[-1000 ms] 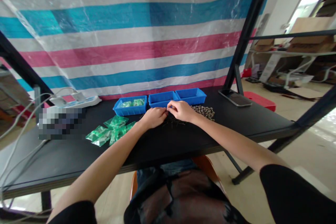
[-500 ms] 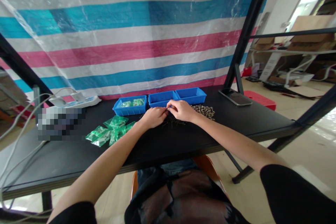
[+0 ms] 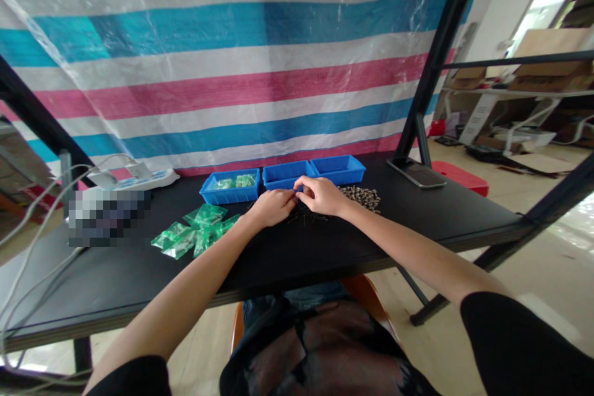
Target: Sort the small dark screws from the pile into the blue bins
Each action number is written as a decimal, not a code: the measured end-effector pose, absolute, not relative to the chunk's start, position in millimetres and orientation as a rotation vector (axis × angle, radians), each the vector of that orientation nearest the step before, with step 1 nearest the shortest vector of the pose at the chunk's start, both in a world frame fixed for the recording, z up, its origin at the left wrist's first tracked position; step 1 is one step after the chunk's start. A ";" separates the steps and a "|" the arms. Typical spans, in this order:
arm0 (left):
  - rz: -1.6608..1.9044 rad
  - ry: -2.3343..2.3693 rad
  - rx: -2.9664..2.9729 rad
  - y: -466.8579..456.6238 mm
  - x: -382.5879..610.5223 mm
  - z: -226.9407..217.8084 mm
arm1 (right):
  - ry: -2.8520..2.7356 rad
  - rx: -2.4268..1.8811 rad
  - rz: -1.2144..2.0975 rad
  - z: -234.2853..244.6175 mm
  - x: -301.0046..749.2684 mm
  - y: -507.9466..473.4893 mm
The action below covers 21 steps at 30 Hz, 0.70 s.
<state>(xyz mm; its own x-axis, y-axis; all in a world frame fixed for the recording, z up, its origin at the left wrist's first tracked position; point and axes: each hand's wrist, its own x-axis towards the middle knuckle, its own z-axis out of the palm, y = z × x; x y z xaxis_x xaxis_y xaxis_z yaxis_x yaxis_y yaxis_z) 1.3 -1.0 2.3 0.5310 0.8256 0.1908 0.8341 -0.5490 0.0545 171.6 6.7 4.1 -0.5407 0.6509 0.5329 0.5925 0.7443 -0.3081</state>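
My left hand [image 3: 273, 206] and my right hand [image 3: 322, 195] meet fingertip to fingertip over a scatter of small dark screws [image 3: 304, 218] on the black table [image 3: 325, 247]. Both hands are curled in a pinch; what the fingers hold is too small to make out. A heap of silvery metal parts [image 3: 364, 196] lies just right of my right hand. Several small green plastic bags [image 3: 197, 231] lie left of my left hand. Three blue trays stand behind the hands: the left tray [image 3: 229, 187] holds green bags, the middle tray [image 3: 285, 174] and right tray [image 3: 338, 169] look empty.
A phone [image 3: 416, 174] lies at the table's back right by a black frame post [image 3: 431, 55]. A white power strip [image 3: 139, 178] with cables sits at the back left. A striped tarpaulin [image 3: 223, 55] hangs behind. A red bin [image 3: 459, 177] stands on the floor to the right.
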 end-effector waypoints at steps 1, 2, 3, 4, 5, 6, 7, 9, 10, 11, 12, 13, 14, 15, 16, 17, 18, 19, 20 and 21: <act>-0.299 -1.474 -2.707 -1.1 1.4 2.4 | -2.304 -0.925 0.117 3.8 171.7 6.8; -0.299 -1.477 -2.705 -1.2 1.4 2.5 | -2.306 -0.921 0.113 3.4 171.9 7.1; -0.301 -1.476 -2.706 -1.3 1.4 2.5 | -2.307 -0.920 0.108 3.0 172.0 7.6; -0.305 -1.473 -2.708 -1.4 1.3 2.5 | -2.307 -0.921 0.103 2.5 172.1 8.1; -0.310 -1.469 -2.712 -1.5 1.2 2.4 | -2.306 -0.924 0.099 2.0 172.2 8.8; -0.314 -1.464 -2.716 -1.5 1.1 2.4 | -2.305 -0.926 0.096 1.7 172.2 9.5; -0.317 -1.462 -2.718 -1.5 0.9 2.3 | -2.305 -0.929 0.093 1.4 172.2 10.0; -0.317 -1.465 -2.718 -1.4 0.8 2.1 | -2.306 -0.941 0.085 1.3 172.1 10.8; -0.315 -1.471 -2.716 -1.3 0.8 2.0 | -2.307 -0.948 0.080 1.5 172.0 10.9; -0.312 -1.475 -2.714 -1.1 0.8 1.8 | -2.307 -0.956 0.074 1.8 171.8 10.9; -0.311 -1.476 -2.712 -0.9 0.9 1.6 | -2.306 -0.965 0.068 2.2 171.7 10.6; -0.312 -1.475 -2.712 -0.8 0.9 1.5 | -2.305 -0.972 0.063 2.6 171.5 10.3; -0.314 -1.470 -2.713 -0.6 0.9 1.5 | -2.302 -0.977 0.062 2.9 171.4 9.7; -0.316 -1.466 -2.716 -0.6 1.0 1.5 | -2.299 -0.979 0.067 3.3 171.3 9.1; -0.315 -1.466 -2.720 -0.6 1.0 1.6 | -2.295 -0.976 0.077 3.5 171.3 8.5; -0.312 -1.469 -2.722 -0.7 1.0 1.7 | -2.291 -0.968 0.088 3.6 171.3 7.9; -0.308 -1.472 -2.724 -0.9 1.0 1.9 | -2.289 -0.956 0.099 3.6 171.3 7.5; -0.304 -1.474 -2.724 -1.1 0.9 2.2 | -2.289 -0.942 0.106 3.6 171.5 7.2; -0.300 -1.474 -2.723 -1.4 0.9 2.4 | -2.290 -0.931 0.109 3.4 171.6 7.2; -0.299 -1.471 -2.722 -1.6 1.0 2.6 | -2.294 -0.924 0.106 3.2 171.8 7.3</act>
<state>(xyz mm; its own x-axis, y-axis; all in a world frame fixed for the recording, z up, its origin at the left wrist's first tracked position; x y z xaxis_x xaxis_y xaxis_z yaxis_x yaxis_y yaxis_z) 1.0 -1.6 2.6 0.5339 0.8253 0.1839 0.8316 -0.5519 0.0621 171.8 7.3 3.2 -0.5376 0.6442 0.5441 0.5912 0.7480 -0.3016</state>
